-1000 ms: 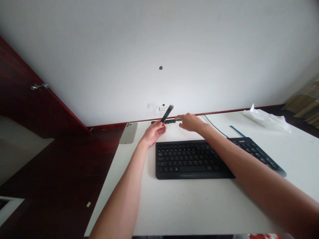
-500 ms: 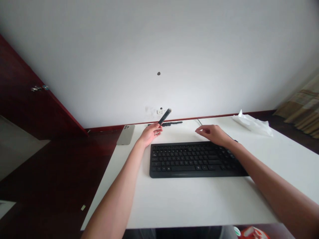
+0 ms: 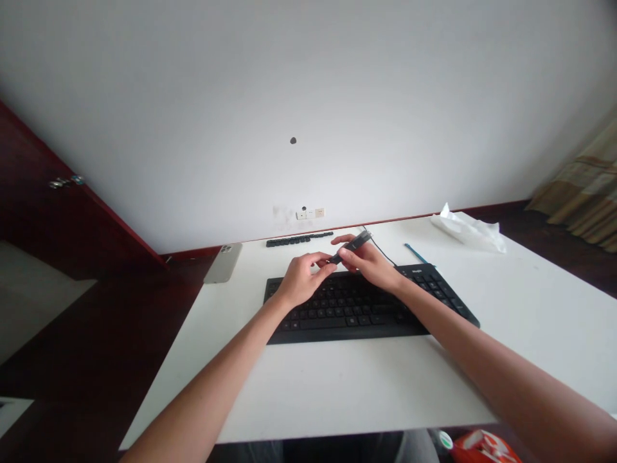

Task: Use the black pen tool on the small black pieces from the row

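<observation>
Dark stick (image 3: 357, 242) aslant (rightward, away)

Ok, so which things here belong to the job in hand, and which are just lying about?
Likely part of the job:
slim dark object, held by left hand and right hand
black keyboard, below the hands
row of small black pieces, beyond the keyboard

Apparently just lying about:
phone
white plastic bag
blue stick, though possibly a tool
</observation>
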A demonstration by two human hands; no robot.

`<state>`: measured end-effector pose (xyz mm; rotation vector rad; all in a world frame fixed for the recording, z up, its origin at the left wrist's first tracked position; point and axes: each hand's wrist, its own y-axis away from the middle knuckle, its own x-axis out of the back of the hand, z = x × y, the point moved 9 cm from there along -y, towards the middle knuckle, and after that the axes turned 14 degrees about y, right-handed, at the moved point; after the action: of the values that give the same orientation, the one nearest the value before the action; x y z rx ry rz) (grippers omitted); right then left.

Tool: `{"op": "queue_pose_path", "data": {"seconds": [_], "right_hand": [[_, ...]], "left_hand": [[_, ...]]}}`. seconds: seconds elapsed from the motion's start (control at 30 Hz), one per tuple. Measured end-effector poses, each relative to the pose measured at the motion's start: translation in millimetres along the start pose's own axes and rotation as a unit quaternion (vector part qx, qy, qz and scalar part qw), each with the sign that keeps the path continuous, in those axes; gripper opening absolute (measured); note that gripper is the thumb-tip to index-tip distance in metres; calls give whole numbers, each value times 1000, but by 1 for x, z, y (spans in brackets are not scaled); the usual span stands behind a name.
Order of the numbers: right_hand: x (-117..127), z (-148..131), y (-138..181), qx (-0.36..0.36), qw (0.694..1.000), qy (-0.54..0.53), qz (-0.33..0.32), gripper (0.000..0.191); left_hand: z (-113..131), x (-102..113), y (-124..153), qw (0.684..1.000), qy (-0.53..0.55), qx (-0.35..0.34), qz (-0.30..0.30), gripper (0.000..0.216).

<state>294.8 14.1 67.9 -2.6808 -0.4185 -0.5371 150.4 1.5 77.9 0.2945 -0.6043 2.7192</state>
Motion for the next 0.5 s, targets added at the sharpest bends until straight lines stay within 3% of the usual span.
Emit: {"op": "queue_pose_path", "data": {"seconds": [0.13,0.23,0.33,0.5], "right_hand": [[26,24,-4,-67,991,-52,101,44],[48,48,-4,-125,971,-100,177,47],[49,57,-6,-138,963,-169,158,45],[29,52,-3,-152,947,-263,99,38]], "left_hand": [[0,1,6,993,-112,23,16,31],[-6,-6,9,983,-176,46,-23,29],[-6,-17,12,983,-170,44,-55,29],[-12,-24,14,984,-144,69,-80,28]]}}
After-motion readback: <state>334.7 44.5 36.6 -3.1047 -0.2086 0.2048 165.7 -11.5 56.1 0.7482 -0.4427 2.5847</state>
